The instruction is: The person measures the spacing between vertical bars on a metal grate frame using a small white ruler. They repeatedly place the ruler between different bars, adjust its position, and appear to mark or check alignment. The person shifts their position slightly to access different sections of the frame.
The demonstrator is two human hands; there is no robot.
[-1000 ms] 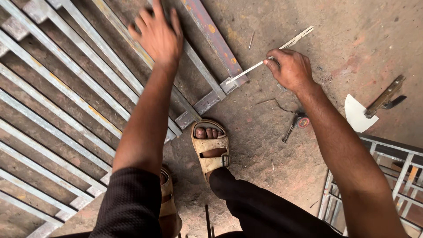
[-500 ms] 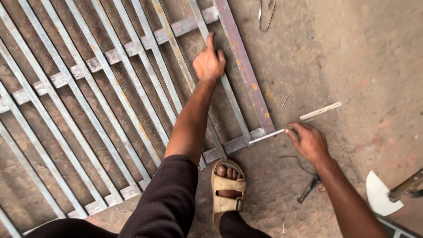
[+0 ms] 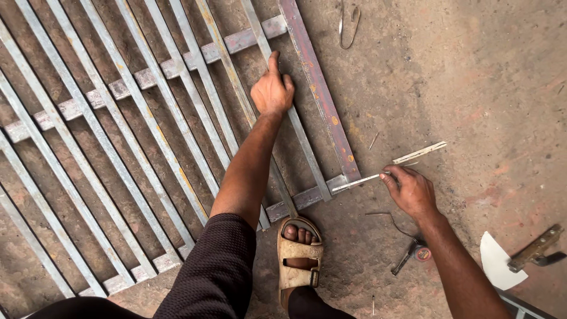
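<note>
Left hand (image 3: pixel 272 91), formerly spread flat, now points along grey metal grille (image 3: pixel 147 127), grasping nothing; right hand (image 3: pixel 411 190) still pinches thin pale rod (image 3: pixel 390 169).

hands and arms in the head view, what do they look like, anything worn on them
Both hands are bare, with no gloves, rings or watch showing. The left hand extends from a forearm bare up to a dark, ribbed knit sleeve that is pushed up near the elbow. The right hand and its forearm are bare as far as the picture's edge; no sleeve shows.
</note>
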